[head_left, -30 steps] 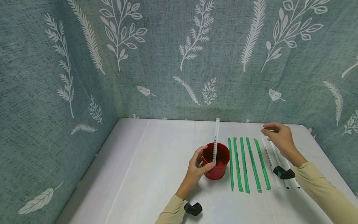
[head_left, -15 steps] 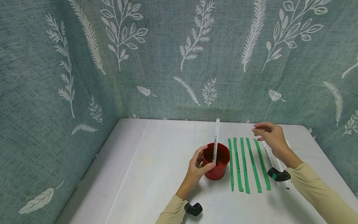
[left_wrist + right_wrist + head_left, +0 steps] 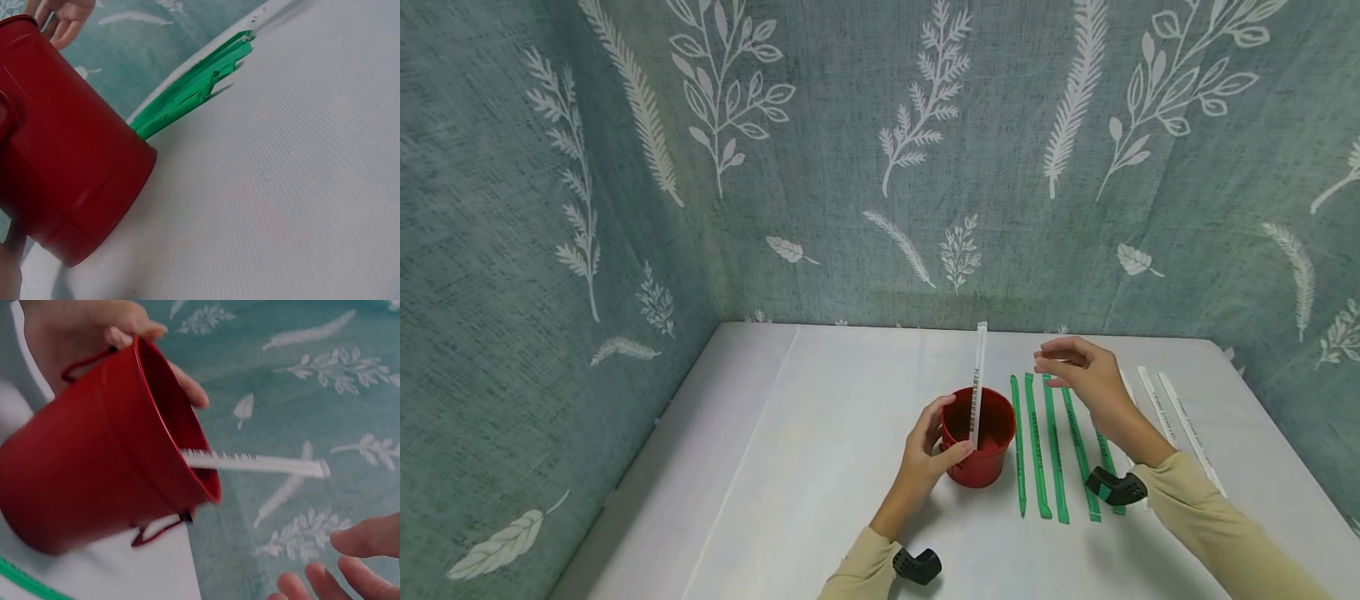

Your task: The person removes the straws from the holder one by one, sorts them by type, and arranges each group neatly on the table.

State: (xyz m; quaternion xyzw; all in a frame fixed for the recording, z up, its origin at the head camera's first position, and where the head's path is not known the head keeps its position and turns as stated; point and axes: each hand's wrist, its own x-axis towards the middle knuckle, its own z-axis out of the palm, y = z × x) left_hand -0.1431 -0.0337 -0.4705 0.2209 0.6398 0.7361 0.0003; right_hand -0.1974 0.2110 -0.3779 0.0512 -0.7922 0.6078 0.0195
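Note:
My left hand (image 3: 921, 458) holds a red metal bucket (image 3: 976, 477), thumb on the near side of its rim and fingers around its left side. A slim white wrapped straw (image 3: 979, 367) with printed text leans upright inside the bucket, its top well above the rim. The right wrist view shows the straw's free end (image 3: 300, 467) and the bucket's small side handle (image 3: 164, 529). My right hand (image 3: 1093, 387) hovers above the far ends of the green wrapped straws (image 3: 1055, 450), its fingers loosely bent and holding nothing. It hides parts of some of them.
Several green straws lie in a row right of the bucket. Beyond them lie white wrapped straws (image 3: 1191, 433), partly behind the right arm. All rest on a white table (image 3: 790, 467). A leaf-patterned teal cloth (image 3: 820, 167) stands along its back and sides.
My right hand has moved left, from above the white straws to above the green ones. The left hand, the bucket and the straw in it have stayed in place.

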